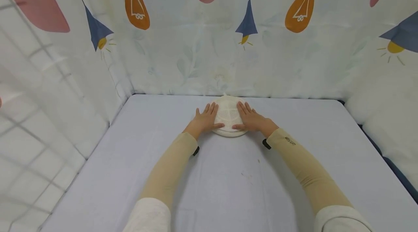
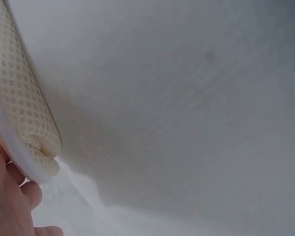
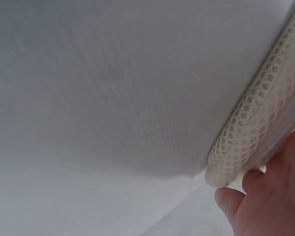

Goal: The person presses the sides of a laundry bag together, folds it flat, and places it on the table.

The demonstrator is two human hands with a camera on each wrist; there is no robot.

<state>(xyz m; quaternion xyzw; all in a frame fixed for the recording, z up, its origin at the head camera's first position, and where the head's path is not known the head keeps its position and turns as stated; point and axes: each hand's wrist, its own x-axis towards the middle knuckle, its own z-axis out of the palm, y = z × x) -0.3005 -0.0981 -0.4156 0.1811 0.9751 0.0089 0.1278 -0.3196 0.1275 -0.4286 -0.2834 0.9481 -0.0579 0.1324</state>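
Observation:
A round cream mesh item (image 1: 229, 113) with a rounded top and a rim band lies at the far middle of the table. My left hand (image 1: 205, 120) rests along its left side, fingers extended forward and thumb reaching over its near part. On the opposite side my right hand (image 1: 254, 119) lies the same way, thumb pointing inward. In the left wrist view, holes cover the thick mesh edge (image 2: 20, 98), which has a fold at its end beside my fingers. The right wrist view shows the padded mesh rim (image 3: 250, 118) with fingertips right at it. Its underside is hidden.
A white-covered table (image 1: 228, 188) stretches between me and the mesh item, with a few small specks. Behind it hangs a pale curtain (image 1: 202, 58) printed with lamps and bulbs. Curtain material also borders the left and right sides.

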